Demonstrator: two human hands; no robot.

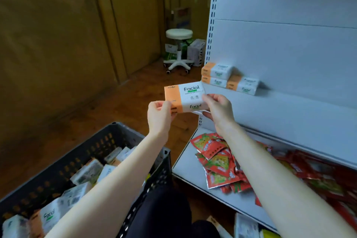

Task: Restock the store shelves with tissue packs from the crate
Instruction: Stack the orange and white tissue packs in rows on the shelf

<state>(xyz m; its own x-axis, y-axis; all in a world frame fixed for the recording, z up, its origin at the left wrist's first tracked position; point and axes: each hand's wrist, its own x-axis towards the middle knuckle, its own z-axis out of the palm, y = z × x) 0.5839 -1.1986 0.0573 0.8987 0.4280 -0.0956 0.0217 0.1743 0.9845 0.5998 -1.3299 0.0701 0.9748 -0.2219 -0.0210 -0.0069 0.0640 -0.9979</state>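
An orange-and-white "Facial" tissue pack (186, 97) is held in the air just left of the white shelf unit. My left hand (160, 114) pinches its left end and my right hand (218, 109) grips its right end. On the middle shelf (280, 110) stand three matching tissue packs (229, 78), two stacked at the left edge and one beside them. The dark plastic crate (123, 137) at lower left holds several more packs (85, 176), partly hidden by my left forearm.
The lower shelf (185, 162) carries a heap of red snack packets (222, 162). A white stool (178, 52) and boxes stand in the far corner by a wooden door (133, 21). More goods lie on the floor under the lower shelf.
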